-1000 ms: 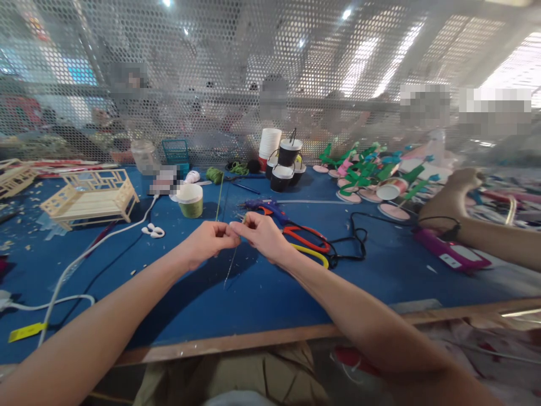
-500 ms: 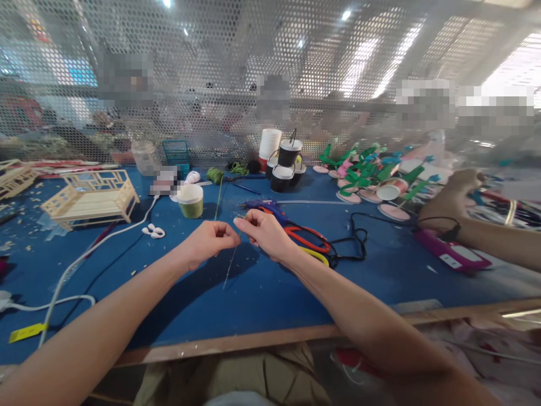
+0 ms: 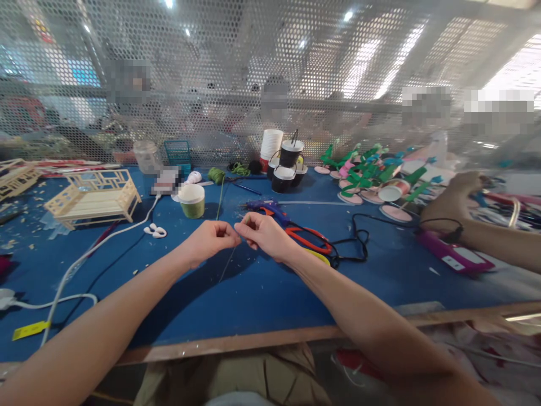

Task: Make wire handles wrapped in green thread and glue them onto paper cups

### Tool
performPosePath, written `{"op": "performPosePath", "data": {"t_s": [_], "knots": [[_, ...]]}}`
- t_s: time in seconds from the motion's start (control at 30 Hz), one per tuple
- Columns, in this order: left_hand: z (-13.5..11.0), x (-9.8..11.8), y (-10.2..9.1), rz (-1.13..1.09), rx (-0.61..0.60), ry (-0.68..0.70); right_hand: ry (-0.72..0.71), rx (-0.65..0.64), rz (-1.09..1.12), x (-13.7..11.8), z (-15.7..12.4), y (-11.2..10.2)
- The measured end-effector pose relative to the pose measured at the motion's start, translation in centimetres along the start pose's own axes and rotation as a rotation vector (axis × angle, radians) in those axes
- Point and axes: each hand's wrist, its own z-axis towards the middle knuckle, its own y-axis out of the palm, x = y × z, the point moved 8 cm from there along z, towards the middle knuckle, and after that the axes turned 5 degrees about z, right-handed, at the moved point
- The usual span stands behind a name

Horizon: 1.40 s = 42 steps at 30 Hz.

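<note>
Green yarn (image 3: 220,200) runs from a small ball (image 3: 217,176) toward me and into the fingers of my left hand (image 3: 213,239), which are closed on it in a pinch. Its thin loose end hangs below the fingertips over the blue tabletop. Beside it, with thumb and fingertips almost touching those of the left, my right hand (image 3: 266,234) is also pinched on the yarn; the strand between the fingertips is mostly hidden. A green paper cup (image 3: 193,206) with a white top stands just beyond my left hand.
Behind my right hand lie a blue glue gun (image 3: 268,208) and red-handled scissors (image 3: 310,239). A wooden miniature bed (image 3: 95,200) and a white cable (image 3: 105,239) are left. Black cups (image 3: 283,179) stand behind; green craft plants (image 3: 359,177) and another person's arm (image 3: 486,225) are right.
Both hands stay pinched close together, with the right fingertips slightly shifted. The yarn's loose end has swung a little left and up. The view has moved slightly.
</note>
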Motion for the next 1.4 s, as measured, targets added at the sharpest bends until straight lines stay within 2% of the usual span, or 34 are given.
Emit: {"op": "performPosePath", "data": {"t_s": [0.17,0.4,0.53,0.7,0.77,0.87,1.07,1.3,1.4], "knots": [[0.2,0.3,-0.1,0.006,0.015,0.095,-0.012,0.072,-0.161,-0.6,0.0,-0.3],[0.3,-0.1,-0.1,-0.001,0.012,0.096,-0.037,0.115,-0.255,-0.8,0.0,-0.4],[0.1,-0.2,0.1,-0.003,0.012,0.062,0.019,0.093,-0.197,-0.2,-0.1,-0.1],[-0.1,-0.5,0.2,-0.110,-0.012,-0.011,0.036,-0.028,0.075,-0.1,0.0,0.9],[-0.1,-0.6,0.2,-0.144,-0.023,-0.024,0.039,-0.033,0.133,0.0,0.0,0.8],[-0.1,-0.5,0.0,-0.095,-0.002,0.004,0.043,0.000,0.104,0.0,0.0,0.4],[-0.2,0.6,-0.5,0.053,0.065,0.130,0.006,0.097,-0.110,-0.6,-0.1,-0.2],[0.0,0.2,-0.4,0.044,0.068,0.121,-0.006,0.157,-0.152,-0.6,-0.2,-0.3],[0.0,-0.1,-0.2,-0.007,0.036,0.072,0.029,0.107,-0.061,-0.2,-0.2,0.0]]}}
